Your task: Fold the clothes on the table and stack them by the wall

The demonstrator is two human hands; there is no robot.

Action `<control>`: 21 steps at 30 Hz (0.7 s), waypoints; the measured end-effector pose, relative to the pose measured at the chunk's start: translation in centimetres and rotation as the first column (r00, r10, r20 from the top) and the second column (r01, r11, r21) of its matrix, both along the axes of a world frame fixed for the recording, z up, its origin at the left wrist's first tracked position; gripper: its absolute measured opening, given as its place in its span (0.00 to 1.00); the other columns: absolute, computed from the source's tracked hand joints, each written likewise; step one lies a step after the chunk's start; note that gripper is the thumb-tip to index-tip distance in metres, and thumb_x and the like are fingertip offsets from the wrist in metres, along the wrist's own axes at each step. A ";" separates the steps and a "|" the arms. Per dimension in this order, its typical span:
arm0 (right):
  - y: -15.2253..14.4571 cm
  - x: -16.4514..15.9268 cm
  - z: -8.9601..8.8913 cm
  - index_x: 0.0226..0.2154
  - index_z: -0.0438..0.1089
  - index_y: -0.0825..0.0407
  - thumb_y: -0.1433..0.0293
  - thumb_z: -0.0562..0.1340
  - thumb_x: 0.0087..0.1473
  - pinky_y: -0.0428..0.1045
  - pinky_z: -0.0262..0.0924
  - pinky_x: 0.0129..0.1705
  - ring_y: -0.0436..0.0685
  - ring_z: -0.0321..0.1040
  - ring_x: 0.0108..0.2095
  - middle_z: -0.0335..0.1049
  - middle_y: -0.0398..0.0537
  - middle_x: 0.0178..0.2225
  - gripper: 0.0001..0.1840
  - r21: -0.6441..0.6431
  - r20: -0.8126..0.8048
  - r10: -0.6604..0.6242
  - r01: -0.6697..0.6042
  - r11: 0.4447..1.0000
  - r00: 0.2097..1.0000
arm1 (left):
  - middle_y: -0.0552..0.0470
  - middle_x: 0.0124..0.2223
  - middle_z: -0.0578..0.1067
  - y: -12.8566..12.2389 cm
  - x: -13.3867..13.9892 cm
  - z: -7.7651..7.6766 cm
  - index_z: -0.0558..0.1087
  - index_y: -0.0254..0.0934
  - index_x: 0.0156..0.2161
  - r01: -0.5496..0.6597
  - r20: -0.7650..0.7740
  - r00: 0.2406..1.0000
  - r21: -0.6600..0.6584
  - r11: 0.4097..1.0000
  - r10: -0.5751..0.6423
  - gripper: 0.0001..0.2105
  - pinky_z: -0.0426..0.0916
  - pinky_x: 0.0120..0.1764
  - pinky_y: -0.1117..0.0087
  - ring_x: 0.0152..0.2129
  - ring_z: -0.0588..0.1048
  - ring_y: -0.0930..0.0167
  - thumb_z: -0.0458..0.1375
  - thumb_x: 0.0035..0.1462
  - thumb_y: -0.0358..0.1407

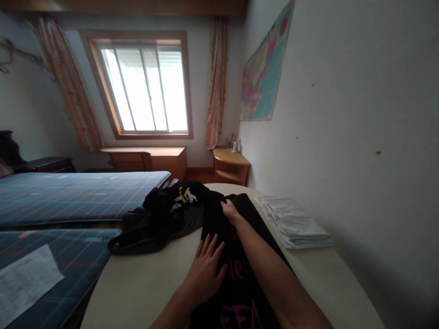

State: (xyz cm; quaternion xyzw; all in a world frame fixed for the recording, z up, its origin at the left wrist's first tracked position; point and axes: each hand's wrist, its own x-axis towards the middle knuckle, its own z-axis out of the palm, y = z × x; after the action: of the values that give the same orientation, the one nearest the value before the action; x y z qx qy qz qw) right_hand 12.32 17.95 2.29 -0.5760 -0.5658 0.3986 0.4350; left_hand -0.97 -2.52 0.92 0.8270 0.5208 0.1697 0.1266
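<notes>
A black garment (252,219) with pink lettering lies lengthwise on the pale round table (161,283). My left hand (207,269) rests flat over its left edge, fingers spread and palm down. Farther up the cloth, my right hand (230,211) is closed, its fingers pinching the fabric near the far end. Part of the lettering is covered by my right forearm. Touching the garment's far left side is a crumpled heap of dark clothing (161,224), black and grey with a yellow and white print.
Folded white cloths (295,224) are stacked on the table's right side by the wall. Two mattresses with blue checked covers (82,194) stand at the left, a paper sheet (29,281) on the nearer one. A wooden corner shelf (231,157) and desk (164,157) are beyond.
</notes>
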 end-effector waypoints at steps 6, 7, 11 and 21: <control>-1.1 0.6 0.2 0.59 0.66 0.57 0.70 0.60 0.55 0.56 0.58 0.59 0.63 0.67 0.56 0.71 0.59 0.54 0.28 0.089 0.203 -0.001 -0.017 0.996 0.979 | 0.46 0.71 0.51 0.2 0.0 -0.8 0.58 0.41 0.68 -0.018 -0.034 0.999 0.025 1.000 0.019 0.30 0.44 0.66 0.45 0.69 0.44 0.55 0.54 0.62 0.41; -1.7 1.1 0.4 0.62 0.62 0.57 0.70 0.61 0.55 0.56 0.54 0.62 0.63 0.62 0.60 0.67 0.59 0.58 0.32 0.119 0.236 -0.006 -0.022 0.993 0.972 | 0.46 0.71 0.51 0.2 0.0 -0.7 0.58 0.41 0.68 -0.021 -0.044 0.999 0.023 1.000 0.022 0.30 0.44 0.66 0.45 0.69 0.44 0.55 0.53 0.62 0.41; -5.3 3.7 0.7 0.65 0.58 0.50 0.65 0.64 0.54 0.60 0.36 0.68 0.64 0.45 0.68 0.51 0.56 0.68 0.37 0.197 0.429 0.062 -0.160 0.967 0.901 | 0.45 0.71 0.52 0.1 0.2 -0.3 0.59 0.39 0.68 -0.028 -0.060 0.998 0.012 1.000 0.029 0.30 0.43 0.66 0.46 0.69 0.44 0.55 0.53 0.62 0.41; -10.6 5.4 -1.8 0.66 0.56 0.40 0.54 0.52 0.64 0.71 0.25 0.66 0.73 0.30 0.70 0.47 0.47 0.70 0.30 0.033 0.775 0.145 -0.269 0.963 0.614 | 0.45 0.70 0.56 0.7 0.2 -0.6 0.69 0.41 0.61 -0.101 0.125 0.988 0.053 0.993 0.094 0.24 0.51 0.65 0.47 0.68 0.49 0.56 0.56 0.58 0.35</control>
State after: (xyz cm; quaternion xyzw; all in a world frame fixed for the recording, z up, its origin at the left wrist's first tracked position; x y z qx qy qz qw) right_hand 17.73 7.32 0.49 -0.5874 -0.7867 0.1219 0.1458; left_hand -0.79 -1.77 0.28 0.7920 0.5467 0.2412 0.1250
